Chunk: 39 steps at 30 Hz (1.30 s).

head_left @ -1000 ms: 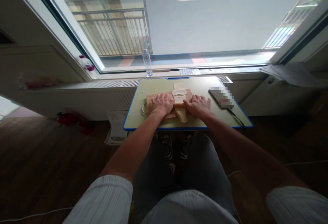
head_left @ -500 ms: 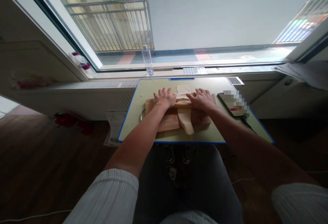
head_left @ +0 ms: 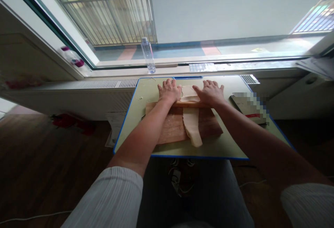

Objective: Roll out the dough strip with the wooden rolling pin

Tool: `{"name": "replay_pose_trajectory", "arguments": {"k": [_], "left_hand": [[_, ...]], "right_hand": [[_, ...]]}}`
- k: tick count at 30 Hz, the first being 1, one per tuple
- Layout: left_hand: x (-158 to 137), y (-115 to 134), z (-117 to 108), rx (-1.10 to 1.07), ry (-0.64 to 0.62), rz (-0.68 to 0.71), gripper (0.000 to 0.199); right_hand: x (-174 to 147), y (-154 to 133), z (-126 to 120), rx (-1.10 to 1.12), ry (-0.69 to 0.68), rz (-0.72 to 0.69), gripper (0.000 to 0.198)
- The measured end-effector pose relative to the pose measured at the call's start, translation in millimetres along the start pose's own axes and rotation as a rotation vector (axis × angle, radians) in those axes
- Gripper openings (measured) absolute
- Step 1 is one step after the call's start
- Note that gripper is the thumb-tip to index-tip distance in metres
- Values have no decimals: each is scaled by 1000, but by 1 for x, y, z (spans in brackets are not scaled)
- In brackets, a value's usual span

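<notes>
A long strip of pale dough (head_left: 191, 125) lies across a wooden cutting board (head_left: 172, 127), its near end hanging past the board's front edge. Over the strip, crosswise, runs a wooden rolling pin (head_left: 189, 105). My left hand (head_left: 169, 91) rests palm down on the pin's left part, fingers spread forward and open. On the right part lies my right hand (head_left: 211, 93), likewise flat with fingers stretched out and the thumb toward the dough. Both palms hide the pin's ends. Beyond the pin the dough's far end shows between my hands.
The board sits on a small green table (head_left: 130, 116) with a blue rim. At its right lies a flat dark-edged device (head_left: 247, 111), partly blurred out. On the windowsill stand a clear bottle (head_left: 148, 56) and a bottle with a purple cap (head_left: 73, 57). My legs are under the table.
My hands and the rolling pin have moved forward relative to the board, away from me. More of the strip shows on the near side. The view has shifted slightly.
</notes>
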State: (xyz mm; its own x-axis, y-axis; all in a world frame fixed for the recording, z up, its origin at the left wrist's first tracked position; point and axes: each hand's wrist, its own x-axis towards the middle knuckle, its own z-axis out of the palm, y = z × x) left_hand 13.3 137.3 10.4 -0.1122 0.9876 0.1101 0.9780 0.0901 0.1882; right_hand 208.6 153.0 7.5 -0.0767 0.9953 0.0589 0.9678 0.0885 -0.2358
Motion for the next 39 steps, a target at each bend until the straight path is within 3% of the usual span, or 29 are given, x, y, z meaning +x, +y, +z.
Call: {"name": "replay_pose_trajectory", "arguments": {"k": [13, 22, 32, 39], "left_hand": [[-36, -3, -4, -25, -57, -9, 63], [-86, -5, -8, -7, -65, -19, 65], [-152, -10, -9, 9, 33, 46, 63], [-165, -9, -14, 11, -3, 23, 64]], "right_hand": [[-39, 0, -3, 5, -45, 38, 90], [-98, -9, -10, -56, -28, 54, 83], [-156, -8, -5, -99, 65, -21, 80], [-169, -7, -6, -114, 44, -31, 82]]}}
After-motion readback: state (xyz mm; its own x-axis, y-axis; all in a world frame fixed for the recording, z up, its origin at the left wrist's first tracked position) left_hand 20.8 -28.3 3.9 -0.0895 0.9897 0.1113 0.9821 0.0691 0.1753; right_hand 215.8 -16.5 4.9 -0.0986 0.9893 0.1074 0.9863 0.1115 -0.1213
